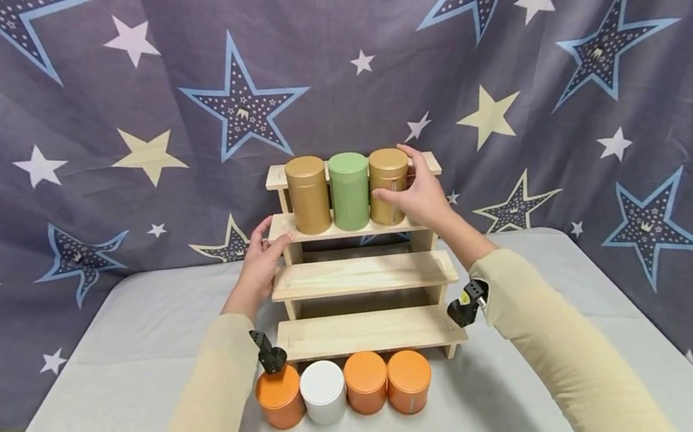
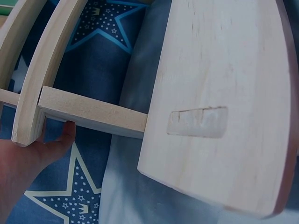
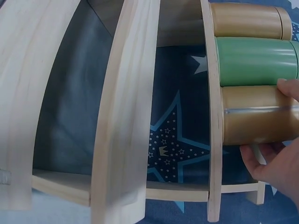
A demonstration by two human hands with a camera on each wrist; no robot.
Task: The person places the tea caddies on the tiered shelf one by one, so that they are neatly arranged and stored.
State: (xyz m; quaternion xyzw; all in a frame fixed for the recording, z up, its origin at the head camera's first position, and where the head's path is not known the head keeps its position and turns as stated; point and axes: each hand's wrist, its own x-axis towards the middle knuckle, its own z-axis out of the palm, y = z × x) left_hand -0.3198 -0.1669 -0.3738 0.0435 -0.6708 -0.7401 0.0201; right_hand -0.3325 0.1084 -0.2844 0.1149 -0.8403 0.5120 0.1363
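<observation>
Gold can (image 1: 388, 171) gripped by the right hand (image 1: 426, 198), thumb and fingers curled round it, upright on the wooden rack (image 1: 363, 274). Green can (image 1: 351, 193) seen just left of the right thumb, second gold can (image 1: 308, 195) beyond. Rack's end grasped by the left hand (image 1: 257, 260). Three orange cans (image 1: 367, 383) and white can (image 1: 324, 392) lined up below both hands' fingers.

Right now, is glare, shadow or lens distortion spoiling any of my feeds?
Not badly. Head: bright, with a soft shadow on the table beside the right sleeve; left wrist: dimmer, bluish, the wooden boards bowed, probably by the lens; right wrist: bluish too, the pale line on the held gold can perhaps a seam rather than glare.
</observation>
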